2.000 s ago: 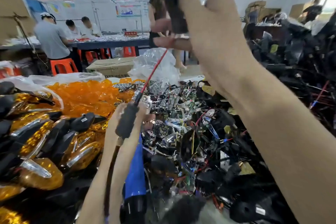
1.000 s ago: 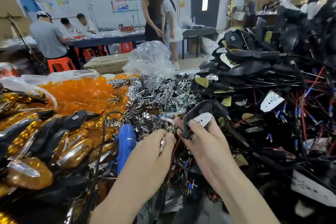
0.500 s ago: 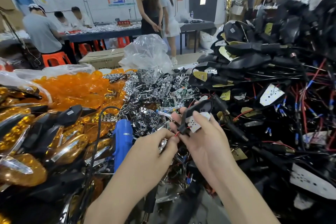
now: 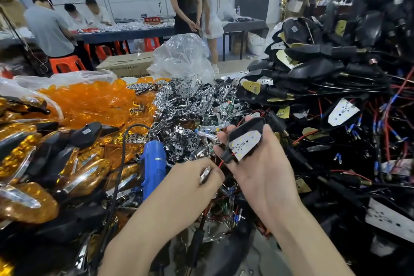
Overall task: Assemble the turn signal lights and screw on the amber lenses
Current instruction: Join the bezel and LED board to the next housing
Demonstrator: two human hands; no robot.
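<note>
My right hand (image 4: 257,170) holds a black turn signal housing (image 4: 246,132) with a white LED board (image 4: 245,144) face up in it. My left hand (image 4: 197,177) pinches the red wire (image 4: 220,163) that hangs from the housing, and a small chrome piece (image 4: 205,175) shows between its fingers. Loose amber lenses (image 4: 94,101) are heaped at the back left. Chrome reflectors (image 4: 190,101) fill the middle. Finished amber-and-black lights (image 4: 51,163) lie at the left.
A blue electric screwdriver (image 4: 154,163) with a black cord lies just left of my left hand. Black housings with wires (image 4: 336,87) are stacked high on the right. A clear plastic bag (image 4: 183,56) and a cardboard box (image 4: 127,65) stand behind. Several people work at far tables.
My right hand came down from high up with the housing and turned its LED board upward. My left hand let go of the screwdriver and took the red wire.
</note>
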